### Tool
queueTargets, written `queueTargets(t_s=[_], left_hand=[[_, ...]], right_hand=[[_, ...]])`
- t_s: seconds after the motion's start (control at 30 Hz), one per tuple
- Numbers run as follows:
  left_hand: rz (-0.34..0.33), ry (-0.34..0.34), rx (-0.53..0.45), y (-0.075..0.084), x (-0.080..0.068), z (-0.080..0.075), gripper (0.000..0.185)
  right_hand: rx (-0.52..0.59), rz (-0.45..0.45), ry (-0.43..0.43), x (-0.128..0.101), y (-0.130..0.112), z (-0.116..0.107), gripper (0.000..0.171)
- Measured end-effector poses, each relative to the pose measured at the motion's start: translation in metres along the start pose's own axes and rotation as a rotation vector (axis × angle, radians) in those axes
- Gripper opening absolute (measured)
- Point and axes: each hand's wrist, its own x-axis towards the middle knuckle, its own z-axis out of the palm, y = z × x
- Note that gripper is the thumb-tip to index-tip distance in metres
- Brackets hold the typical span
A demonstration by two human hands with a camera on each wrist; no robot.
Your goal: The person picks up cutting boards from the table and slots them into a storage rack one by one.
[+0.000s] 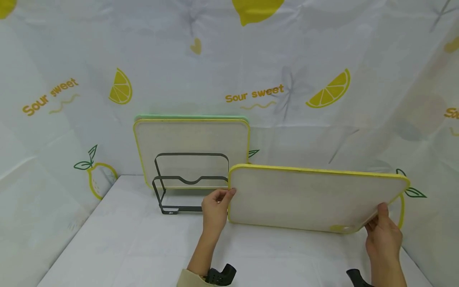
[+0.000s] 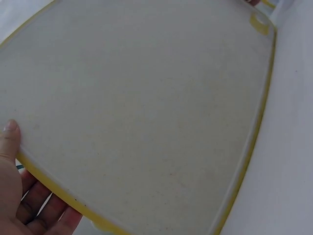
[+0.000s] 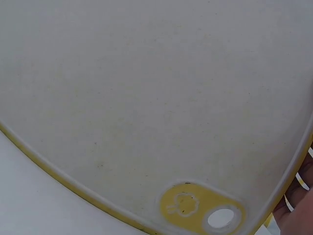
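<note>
A white cutting board with a yellow rim [image 1: 312, 197] is held tilted above the table between both hands. My left hand [image 1: 215, 207] grips its left edge, thumb on the face [image 2: 10, 139] and fingers underneath. At the lower right corner my right hand [image 1: 383, 233] grips the board close to the yellow hanging-hole tab [image 3: 200, 208]. The board's face [image 2: 146, 98] fills both wrist views. A dark wire rack [image 1: 190, 181] stands left of the board, just behind my left hand.
Two more boards lean against the back wall behind the rack: one yellow-rimmed [image 1: 191, 139], one green-rimmed [image 1: 190, 118] behind it. A white table [image 1: 125, 247] is enclosed by lemon-print cloth walls [image 1: 322, 79] at back and sides.
</note>
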Motion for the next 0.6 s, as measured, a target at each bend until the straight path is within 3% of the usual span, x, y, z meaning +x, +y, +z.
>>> queueTargets(t_s=[0.2,0.6], left_hand=[[-0.026,-0.013,0.013,0.0024,-0.0009,-0.0029,0.028],[-0.037,-0.026,0.005,0.0025,-0.0003,-0.0047,0.036]], right_hand=[[-0.018,0.003,0.018,0.0001,-0.0003,0.0010,0.045],[-0.071,0.006,0.023,-0.0011,-0.0030,0.0022,0.030]])
